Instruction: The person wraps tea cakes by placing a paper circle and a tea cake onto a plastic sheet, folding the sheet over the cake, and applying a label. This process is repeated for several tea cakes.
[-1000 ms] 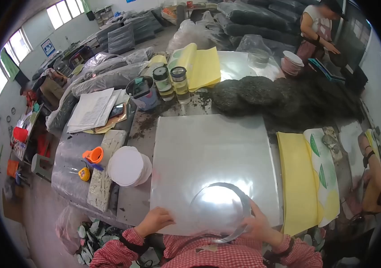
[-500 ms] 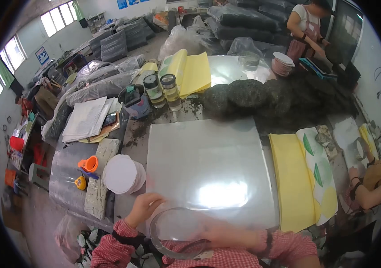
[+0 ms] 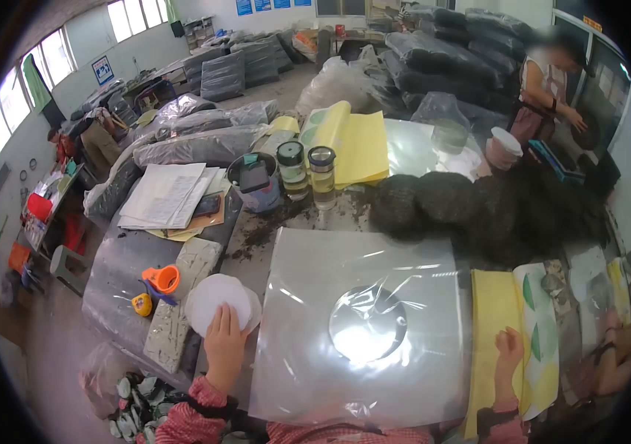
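Note:
My left hand point(image 3: 224, 346) lies with its fingers stretched over a stack of round white sheets point(image 3: 219, 300). My right hand point(image 3: 508, 349) is above the folded yellow paper point(image 3: 491, 325), its fingers curled together; what they hold, if anything, is too small to make out. Between the hands, a large clear plastic sheet point(image 3: 301, 296) covers the work surface. A round ring point(image 3: 404, 325) lies near its middle, with bright glare inside it. Beside the yellow paper is a white strip with green and yellow shapes point(image 3: 536, 296).
Behind the sheet are two jars point(image 3: 323, 181), a bucket point(image 3: 256, 194) and dark round fibrous bundles point(image 3: 445, 198). An orange tape holder point(image 3: 162, 279) and papers point(image 3: 164, 196) are on the left. One person point(image 3: 548, 96) stands at the back right; another's arm point(image 3: 615, 362) is at the right edge.
My left hand has moved onto the white stack. The ring now lies farther forward on the plastic, and my right hand has moved right, over the yellow paper. The camera view has shifted.

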Available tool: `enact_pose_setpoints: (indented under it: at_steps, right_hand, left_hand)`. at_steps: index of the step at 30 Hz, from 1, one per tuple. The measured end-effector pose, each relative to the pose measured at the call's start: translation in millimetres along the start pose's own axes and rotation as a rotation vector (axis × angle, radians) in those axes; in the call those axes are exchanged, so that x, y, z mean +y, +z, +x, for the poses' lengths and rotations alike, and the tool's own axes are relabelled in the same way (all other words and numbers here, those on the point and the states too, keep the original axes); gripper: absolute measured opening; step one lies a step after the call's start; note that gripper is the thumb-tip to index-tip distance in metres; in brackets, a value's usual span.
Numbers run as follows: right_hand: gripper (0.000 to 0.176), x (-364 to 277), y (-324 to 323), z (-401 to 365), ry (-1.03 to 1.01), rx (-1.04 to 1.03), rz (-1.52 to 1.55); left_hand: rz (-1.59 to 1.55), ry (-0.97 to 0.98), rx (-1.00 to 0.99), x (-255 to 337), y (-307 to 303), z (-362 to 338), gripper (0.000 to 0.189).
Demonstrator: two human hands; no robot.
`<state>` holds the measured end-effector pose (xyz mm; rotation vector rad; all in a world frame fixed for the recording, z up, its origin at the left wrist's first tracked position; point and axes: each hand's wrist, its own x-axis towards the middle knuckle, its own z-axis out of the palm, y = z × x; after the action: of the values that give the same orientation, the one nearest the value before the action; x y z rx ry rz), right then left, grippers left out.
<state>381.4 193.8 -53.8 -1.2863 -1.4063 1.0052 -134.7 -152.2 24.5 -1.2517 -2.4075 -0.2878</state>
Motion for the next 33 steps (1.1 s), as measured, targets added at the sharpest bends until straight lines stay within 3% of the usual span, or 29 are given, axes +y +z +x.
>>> enact_pose_setpoints:
  at_steps: [2,4,6,7,8,9,10,11,12,13,15,17,19,22,24,27,28,30,31,33]
  right_hand:
    - [0.023,-33,-14,28,-0.021,0.144,0.022]
    - [0.018,-89,14,59,-0.151,-0.215,-0.141]
    - [0.018,-133,77,91,-0.323,-0.359,-0.381]
    - [0.024,-133,107,116,-0.503,-0.387,-0.469]
    - [0.036,-126,139,140,-0.546,-0.381,-0.494]
    - [0.046,-117,173,163,-0.808,-0.241,-0.667]
    - [0.046,-123,201,177,-0.941,-0.207,-0.69]
    - [0.046,-123,223,186,-1.069,-0.174,-0.709]
    - [0.046,-105,235,202,-1.055,-0.177,-0.695]
    - [0.044,-81,242,223,-0.991,-0.282,-0.731]
    - [0.042,-76,247,235,-0.934,-0.374,-0.766]
    - [0.04,-94,235,229,-0.837,-0.352,-0.485]
    - [0.04,-136,218,184,-0.857,-0.275,-0.49]
    - [0.049,-189,197,97,-1.138,-0.382,-0.443]
    - [0.055,-166,185,28,-1.318,-0.571,-0.473]
    - [0.056,-93,180,-61,-1.314,-0.892,-0.496]
    - [0.056,-94,176,-70,-1.316,-0.882,-0.493]
    - [0.071,-101,174,-75,-1.118,-0.968,-0.447]
    - [0.071,-114,177,-70,-1.113,-0.963,-0.442]
    - [0.095,-149,190,-57,-1.032,-0.994,-0.452]
  left_hand:
    - [0.092,0.224,0.004,-8,14,-10,0.037]
    - [0.009,0.214,0.002,-7,7,-5,0.033]
    - [-0.059,0.196,0.063,-1,3,1,0.026]
    - [-0.059,0.2,0.064,0,3,1,0.026]
    - [-0.114,0.187,0.061,-2,4,-1,0.025]
    - [-0.166,0.174,0.055,-2,3,-2,0.024]
    - [-0.152,0.175,0.051,2,-3,1,0.024]
    - [-0.192,0.053,-0.027,9,-12,5,0.023]
    - [-0.228,-0.067,-0.103,17,-21,9,0.022]
    - [-0.214,-0.06,-0.107,28,-31,11,0.022]
    - [-0.416,0.13,0.16,66,-43,19,0.026]
    - [-0.588,0.465,0.267,116,-32,31,0.029]
    - [-0.684,0.582,0.024,164,5,28,0.025]
    - [-0.819,0.483,-0.119,186,44,4,0.024]
    - [-0.877,0.47,-0.153,166,41,-5,0.023]
    - [-0.882,0.394,-0.271,142,27,-26,0.02]
    - [-0.872,0.347,-0.296,140,19,-25,0.021]
    - [-0.849,0.311,-0.299,137,17,-8,0.023]
    - [-0.78,0.344,-0.267,141,19,7,0.031]
    - [-0.656,0.437,-0.279,149,17,42,0.058]
